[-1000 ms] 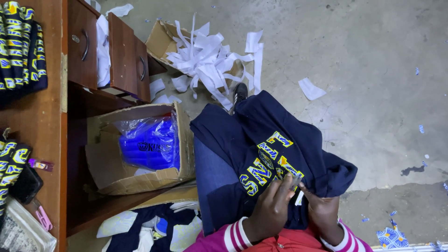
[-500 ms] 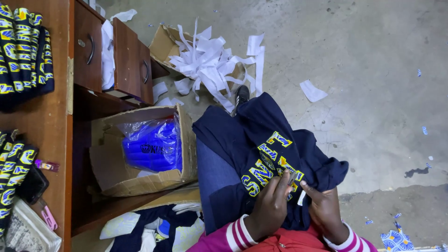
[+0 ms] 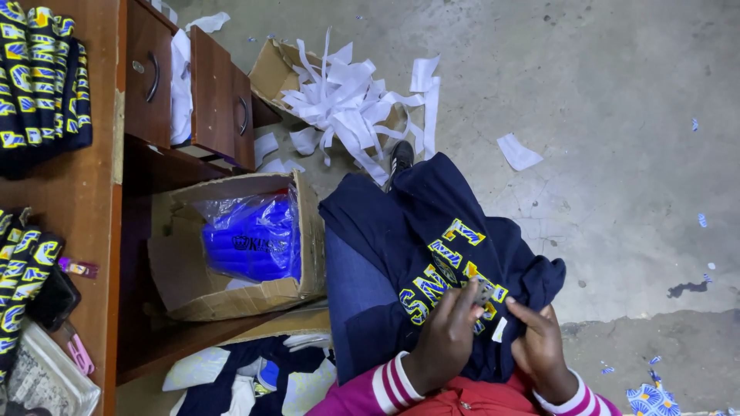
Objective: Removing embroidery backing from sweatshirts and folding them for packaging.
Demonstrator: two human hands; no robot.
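Garment: I saw the navy sweatshirt [image 3: 432, 254] draped over my lap, its long axis running from my waist up and away toward the floor; the yellow lettering [image 3: 447, 273] crossed it on a diagonal.
Left hand: my left hand [image 3: 443, 339] lay on the lettering, fingers curled together, pinching a small grey piece [image 3: 484, 291] at its fingertips.
Right hand: my right hand [image 3: 543, 347] sat just beside it, fingers pressed together on the fabric, touching a white scrap [image 3: 499, 330].
Key relation: the lettering lay directly under and ahead of both hands; the left was nearer.
Nearby: 1 cardboard box [image 3: 231, 296] with a blue bag [image 3: 250, 243] stood to my left.
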